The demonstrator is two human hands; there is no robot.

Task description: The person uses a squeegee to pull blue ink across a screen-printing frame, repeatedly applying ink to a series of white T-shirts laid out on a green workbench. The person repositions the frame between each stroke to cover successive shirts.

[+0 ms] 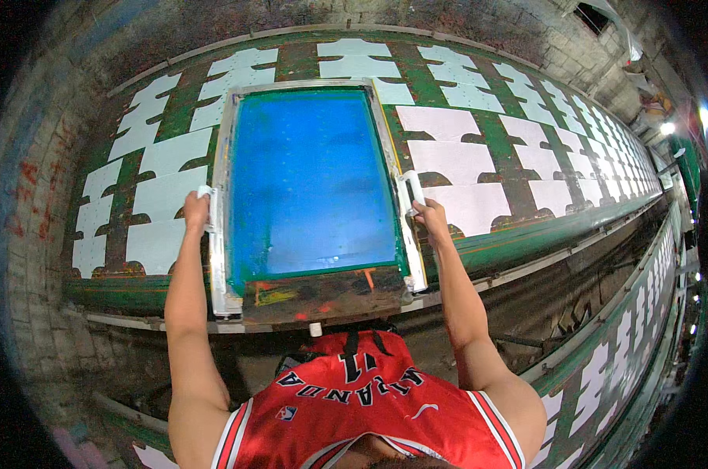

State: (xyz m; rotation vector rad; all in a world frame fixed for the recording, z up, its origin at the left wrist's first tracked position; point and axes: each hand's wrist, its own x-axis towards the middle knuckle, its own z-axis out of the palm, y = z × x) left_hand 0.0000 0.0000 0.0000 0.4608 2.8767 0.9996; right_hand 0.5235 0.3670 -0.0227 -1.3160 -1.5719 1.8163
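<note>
A screen-printing frame (219, 270) with a metal rim and a blue mesh (311, 180) lies across the long green table in front of me. My left hand (196, 211) is closed round the white handle (205, 191) on the frame's left side. On the opposite side, my right hand (430, 217) grips another white handle (410, 184), its fingers partly hidden by the handle. Both arms reach forward, nearly straight. White cut fabric pieces (170, 195) lie in rows on either side of the frame; whatever is under the mesh is hidden.
The green table (479, 246) stretches far to the right, with more white pieces (545, 162) along it. A metal rail (518, 273) runs along its near edge. Behind me to the right stands a second table (604, 375) with similar pieces. A block wall (37, 211) bounds the left.
</note>
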